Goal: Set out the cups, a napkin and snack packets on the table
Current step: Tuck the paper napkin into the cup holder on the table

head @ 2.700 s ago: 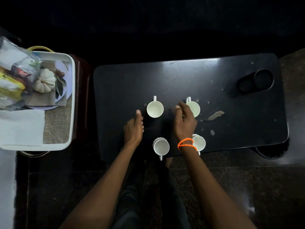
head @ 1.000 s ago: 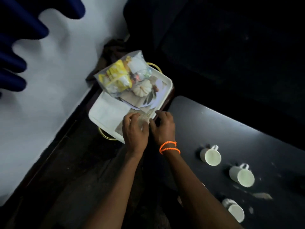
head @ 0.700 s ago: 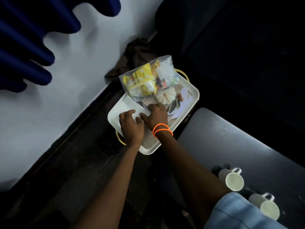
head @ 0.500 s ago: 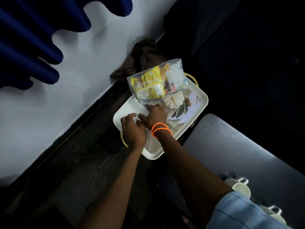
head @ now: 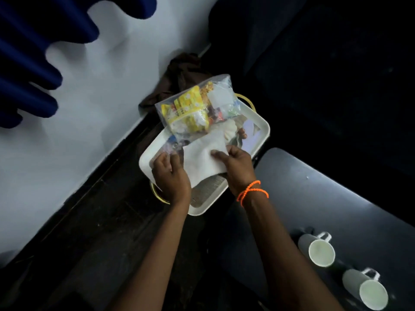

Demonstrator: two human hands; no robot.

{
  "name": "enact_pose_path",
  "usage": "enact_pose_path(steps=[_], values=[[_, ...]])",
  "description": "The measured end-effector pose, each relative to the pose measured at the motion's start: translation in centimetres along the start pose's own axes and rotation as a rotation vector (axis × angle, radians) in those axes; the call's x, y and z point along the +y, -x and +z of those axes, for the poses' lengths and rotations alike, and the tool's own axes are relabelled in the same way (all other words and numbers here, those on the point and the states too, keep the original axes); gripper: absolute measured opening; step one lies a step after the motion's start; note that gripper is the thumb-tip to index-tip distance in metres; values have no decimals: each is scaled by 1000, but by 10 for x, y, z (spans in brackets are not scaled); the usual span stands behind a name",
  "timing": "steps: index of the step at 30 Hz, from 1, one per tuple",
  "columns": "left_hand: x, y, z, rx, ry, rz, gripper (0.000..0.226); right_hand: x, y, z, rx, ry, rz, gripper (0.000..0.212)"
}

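Cups already on bench, lower right. Right hand pinching white napkin over tray; left hand curled at its edge, grip unclear. Snack packets still to move.

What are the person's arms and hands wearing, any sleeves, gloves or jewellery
Both forearms are bare, with no sleeve showing in this view, and neither hand wears a glove. The right hand has thin bright orange beaded bracelets looped around the wrist. The left hand and its wrist carry nothing: no band, watch or ring is visible.
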State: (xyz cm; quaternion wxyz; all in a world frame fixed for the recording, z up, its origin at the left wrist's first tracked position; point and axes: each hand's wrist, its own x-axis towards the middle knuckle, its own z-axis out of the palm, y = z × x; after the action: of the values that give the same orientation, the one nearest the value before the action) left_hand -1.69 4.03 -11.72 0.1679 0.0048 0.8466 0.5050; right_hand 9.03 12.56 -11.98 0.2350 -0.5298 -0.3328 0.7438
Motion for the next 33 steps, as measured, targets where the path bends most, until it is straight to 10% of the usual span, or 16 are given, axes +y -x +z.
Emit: enact_pose_path(steps=[10, 24, 33], values=[[14, 136, 75, -755, 114, -680, 44, -6, 74, -172, 181, -253, 33, 12], [-52, 368, 146, -1014, -663, 171, 53, 39, 204, -394, 760, 197, 190, 17], [-80, 517, 160, -1135, -627, 31, 34, 77, 282, -491, 1018, 30, 173, 33]])
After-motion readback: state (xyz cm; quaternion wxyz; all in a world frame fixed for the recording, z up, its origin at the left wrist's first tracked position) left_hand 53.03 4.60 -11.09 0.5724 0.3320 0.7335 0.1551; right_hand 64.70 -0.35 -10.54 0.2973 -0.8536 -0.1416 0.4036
